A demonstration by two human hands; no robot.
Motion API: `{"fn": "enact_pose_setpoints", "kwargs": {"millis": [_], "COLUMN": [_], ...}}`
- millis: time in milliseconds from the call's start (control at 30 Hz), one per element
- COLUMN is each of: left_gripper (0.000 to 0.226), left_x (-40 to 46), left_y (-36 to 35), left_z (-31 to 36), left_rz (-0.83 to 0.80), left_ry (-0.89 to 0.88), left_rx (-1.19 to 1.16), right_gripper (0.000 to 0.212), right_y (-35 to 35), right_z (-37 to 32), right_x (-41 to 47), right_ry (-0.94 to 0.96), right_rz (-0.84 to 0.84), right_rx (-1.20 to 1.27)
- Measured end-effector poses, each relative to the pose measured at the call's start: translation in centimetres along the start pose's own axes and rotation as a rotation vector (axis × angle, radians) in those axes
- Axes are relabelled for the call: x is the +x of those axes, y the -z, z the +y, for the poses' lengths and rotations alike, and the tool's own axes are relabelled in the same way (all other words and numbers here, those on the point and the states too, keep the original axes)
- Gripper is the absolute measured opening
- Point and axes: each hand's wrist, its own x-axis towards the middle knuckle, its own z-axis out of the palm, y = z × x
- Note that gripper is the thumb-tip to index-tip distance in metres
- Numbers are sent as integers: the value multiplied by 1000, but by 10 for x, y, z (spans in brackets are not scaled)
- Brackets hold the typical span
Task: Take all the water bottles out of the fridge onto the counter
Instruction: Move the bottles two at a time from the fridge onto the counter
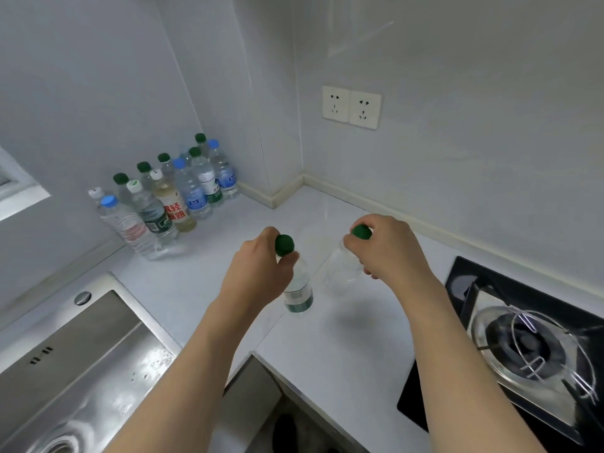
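Note:
My left hand (pixel 261 266) grips the neck of a clear water bottle (pixel 299 291) with a green cap and a green label, upright over the white counter (pixel 343 348). My right hand (pixel 387 246) grips the neck of a second green-capped bottle (pixel 343 269), clear and without a visible label, a little to the right. Whether either bottle's base touches the counter I cannot tell. Several more bottles (pixel 170 197) with green, blue and white caps stand grouped in the far left corner of the counter. The fridge is out of view.
A steel sink (pixel 75 364) lies at the lower left. A black gas hob (pixel 529 348) with a burner sits at the right. Two wall sockets (pixel 351 107) are above the counter's back corner. A gap in the counter shows the floor below, between my arms.

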Motion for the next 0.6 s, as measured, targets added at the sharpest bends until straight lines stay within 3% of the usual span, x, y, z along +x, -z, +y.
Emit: {"fn": "enact_pose_setpoints", "kwargs": {"millis": [233, 600], "left_gripper": [23, 24], "left_x": [67, 185], "left_y": [1, 24], "left_z": [-37, -111], "left_rz": [-57, -17], "left_ry": [44, 116], "left_rx": [-4, -56], "right_gripper": [8, 11], "right_y": [-48, -140], "right_z": [-20, -80], "right_x": [63, 180], "right_ry": [-4, 38], "right_rz": [-62, -159], "right_rx": [-25, -59]}}
